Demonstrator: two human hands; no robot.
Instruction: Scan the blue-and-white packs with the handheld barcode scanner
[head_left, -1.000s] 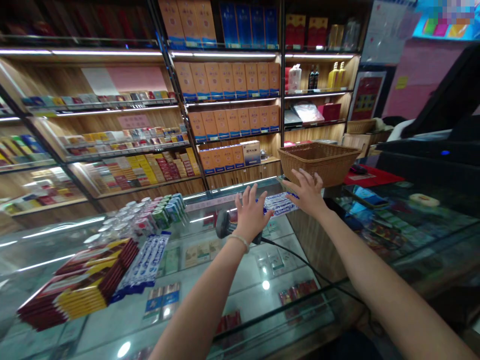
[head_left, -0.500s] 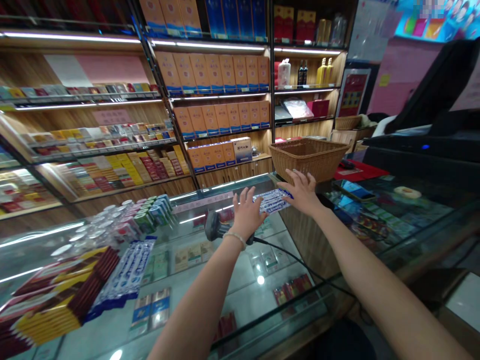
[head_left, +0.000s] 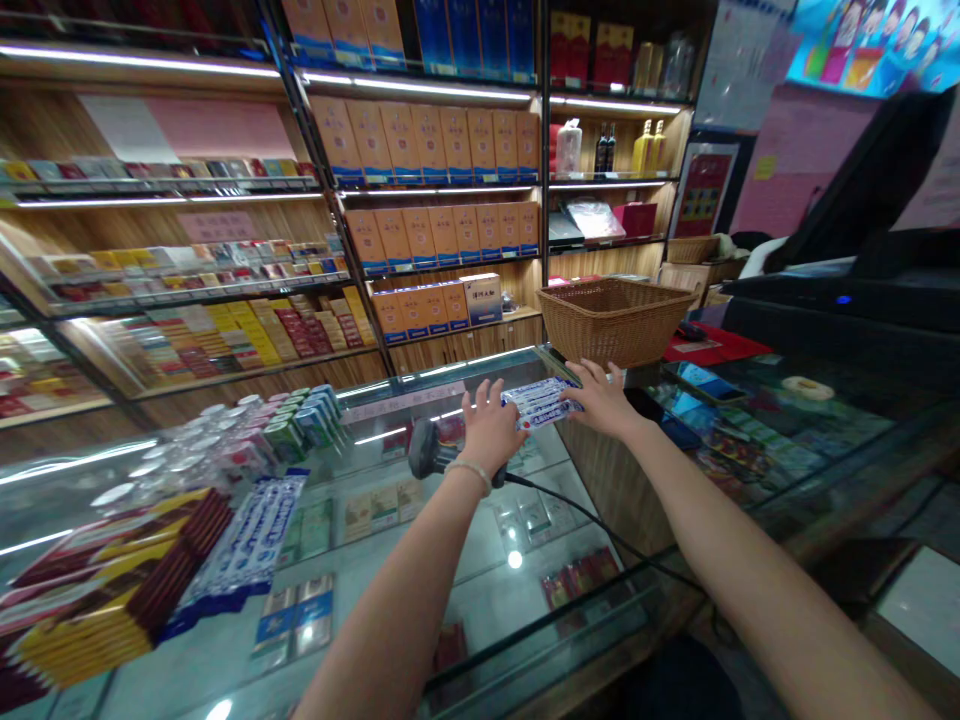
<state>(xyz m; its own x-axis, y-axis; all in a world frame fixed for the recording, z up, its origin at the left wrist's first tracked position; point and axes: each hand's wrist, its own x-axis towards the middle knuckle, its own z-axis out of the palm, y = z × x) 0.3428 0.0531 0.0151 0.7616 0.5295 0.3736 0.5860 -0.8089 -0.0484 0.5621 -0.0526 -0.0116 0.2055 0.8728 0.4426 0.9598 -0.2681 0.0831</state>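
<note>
Far along the bench (head_left: 352,550), blue-white packs (head_left: 541,402) lie side by side between the left hand (head_left: 487,432), fingers spread, and the right hand (head_left: 606,402), fingers curled at the right end, pinch unclear; they look nearly even, not yet clear of the hands. Nearer left, matching packs (head_left: 241,545) already lie beside stacked bars (head_left: 139,575).

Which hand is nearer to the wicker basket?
The right hand: it is just in front of the wicker basket, at the right end of the blue-and-white packets. The left hand is farther off, by the packets' left end.
</note>
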